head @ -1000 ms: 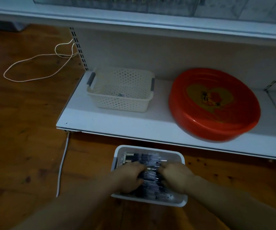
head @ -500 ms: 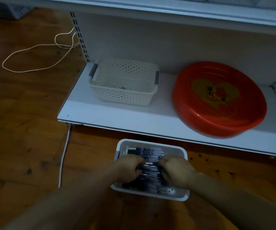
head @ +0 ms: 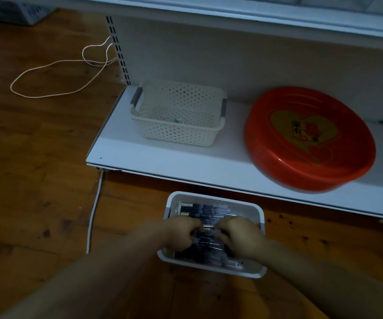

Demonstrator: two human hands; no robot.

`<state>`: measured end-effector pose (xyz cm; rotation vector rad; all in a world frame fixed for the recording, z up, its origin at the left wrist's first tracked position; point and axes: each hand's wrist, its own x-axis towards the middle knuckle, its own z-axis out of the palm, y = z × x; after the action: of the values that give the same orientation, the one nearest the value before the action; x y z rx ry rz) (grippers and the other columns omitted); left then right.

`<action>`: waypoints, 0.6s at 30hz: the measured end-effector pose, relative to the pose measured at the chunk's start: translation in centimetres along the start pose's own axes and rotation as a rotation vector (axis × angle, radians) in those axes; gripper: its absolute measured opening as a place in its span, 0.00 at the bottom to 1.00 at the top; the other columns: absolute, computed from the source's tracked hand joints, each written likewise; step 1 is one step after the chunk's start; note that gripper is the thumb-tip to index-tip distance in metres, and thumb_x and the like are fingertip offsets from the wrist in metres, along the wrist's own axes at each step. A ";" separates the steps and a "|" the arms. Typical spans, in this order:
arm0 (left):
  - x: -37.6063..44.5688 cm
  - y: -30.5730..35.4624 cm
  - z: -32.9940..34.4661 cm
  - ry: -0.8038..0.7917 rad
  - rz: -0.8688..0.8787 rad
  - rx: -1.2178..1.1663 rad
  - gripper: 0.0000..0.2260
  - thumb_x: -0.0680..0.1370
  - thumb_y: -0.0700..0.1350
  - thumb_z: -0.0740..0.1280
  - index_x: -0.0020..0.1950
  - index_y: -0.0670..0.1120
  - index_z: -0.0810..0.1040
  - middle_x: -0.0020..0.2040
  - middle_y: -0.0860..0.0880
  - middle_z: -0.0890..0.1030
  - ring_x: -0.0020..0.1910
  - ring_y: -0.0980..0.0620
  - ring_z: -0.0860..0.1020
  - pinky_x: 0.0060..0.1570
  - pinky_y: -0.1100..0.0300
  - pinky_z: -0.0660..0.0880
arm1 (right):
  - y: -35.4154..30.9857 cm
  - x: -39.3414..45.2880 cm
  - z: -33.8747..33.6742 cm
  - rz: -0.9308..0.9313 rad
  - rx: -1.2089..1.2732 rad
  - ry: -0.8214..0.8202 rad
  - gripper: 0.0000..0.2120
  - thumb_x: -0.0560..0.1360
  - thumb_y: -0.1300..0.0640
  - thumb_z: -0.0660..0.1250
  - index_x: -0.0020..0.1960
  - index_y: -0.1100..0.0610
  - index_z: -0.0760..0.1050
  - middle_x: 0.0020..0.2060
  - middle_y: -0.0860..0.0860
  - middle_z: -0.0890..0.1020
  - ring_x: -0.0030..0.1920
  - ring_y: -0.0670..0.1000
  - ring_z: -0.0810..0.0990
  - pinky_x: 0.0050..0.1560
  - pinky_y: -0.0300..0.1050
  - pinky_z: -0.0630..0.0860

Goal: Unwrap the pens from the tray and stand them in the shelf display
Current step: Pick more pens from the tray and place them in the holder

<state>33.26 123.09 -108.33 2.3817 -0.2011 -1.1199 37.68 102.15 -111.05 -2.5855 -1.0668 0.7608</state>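
Two hands, unmoved across the last second | left hand (head: 181,233), right hand (head: 240,238): fingers curled gripping wrapped pens (head: 206,244) | tray (head: 213,199): on floor | unwrapping barely begun, none shelved

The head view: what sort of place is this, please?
Probably a small shop being stocked: a white metal shelf on slotted uprights, a tray of wrapped pens on the wooden floor.
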 end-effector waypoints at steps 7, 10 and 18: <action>0.0 0.2 -2.3 0.068 0.005 -0.148 0.14 0.83 0.41 0.59 0.69 0.46 0.74 0.61 0.43 0.78 0.55 0.46 0.77 0.55 0.54 0.74 | -0.1 -0.4 -4.4 0.094 0.544 0.206 0.05 0.82 0.53 0.65 0.53 0.49 0.80 0.43 0.45 0.84 0.44 0.45 0.82 0.49 0.45 0.78; -0.3 0.6 -3.6 0.131 0.060 -0.285 0.11 0.84 0.42 0.62 0.64 0.46 0.77 0.57 0.47 0.81 0.54 0.50 0.78 0.55 0.58 0.77 | -1.5 -0.2 -6.9 0.088 0.814 0.334 0.05 0.83 0.60 0.64 0.54 0.59 0.78 0.40 0.55 0.84 0.41 0.51 0.82 0.44 0.50 0.80; -3.2 3.6 -9.1 0.260 0.245 -0.770 0.09 0.81 0.38 0.67 0.56 0.33 0.79 0.48 0.40 0.85 0.46 0.46 0.83 0.55 0.52 0.79 | -3.3 0.0 -14.0 -0.005 0.903 0.692 0.13 0.81 0.63 0.66 0.62 0.51 0.75 0.39 0.49 0.86 0.41 0.50 0.85 0.42 0.48 0.81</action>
<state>38.32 124.46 -99.48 1.7238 0.0313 -0.6051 43.45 104.14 -98.08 -1.8043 -0.3673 0.1974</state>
